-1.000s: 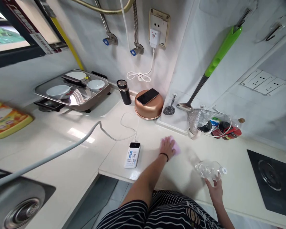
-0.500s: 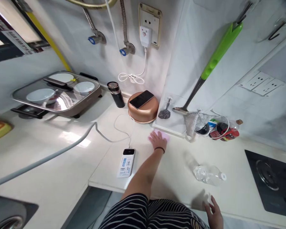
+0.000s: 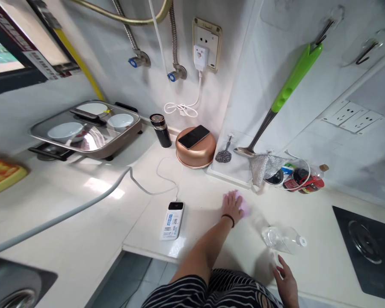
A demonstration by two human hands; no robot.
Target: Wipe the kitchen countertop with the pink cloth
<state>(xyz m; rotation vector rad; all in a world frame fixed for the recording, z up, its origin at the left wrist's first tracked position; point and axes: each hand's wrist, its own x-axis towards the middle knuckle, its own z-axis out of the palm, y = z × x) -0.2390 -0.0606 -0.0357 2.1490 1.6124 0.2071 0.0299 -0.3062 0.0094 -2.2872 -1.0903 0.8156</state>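
My left hand (image 3: 232,206), with a black band at the wrist, presses down on a pink cloth (image 3: 244,206) on the white countertop (image 3: 208,239). Its fingers cover most of the cloth. My right hand (image 3: 285,280) hovers at the counter's near edge with fingers spread and nothing in it. Just beyond it, a clear plastic bottle (image 3: 282,238) with a white cap lies on its side.
A white power bank (image 3: 172,220) with its cable lies left of my arm. Behind are a copper pot (image 3: 195,152) with a phone on top, a black flask (image 3: 160,130), a steel scourer (image 3: 223,155), a basket of bottles (image 3: 295,177), an electric grill pan (image 3: 86,128), and a black hob (image 3: 365,248) at right.
My left hand slid the pink cloth out toward the copper pot, then back right and nearer. My right hand let go of the bottle and dropped to the counter edge.
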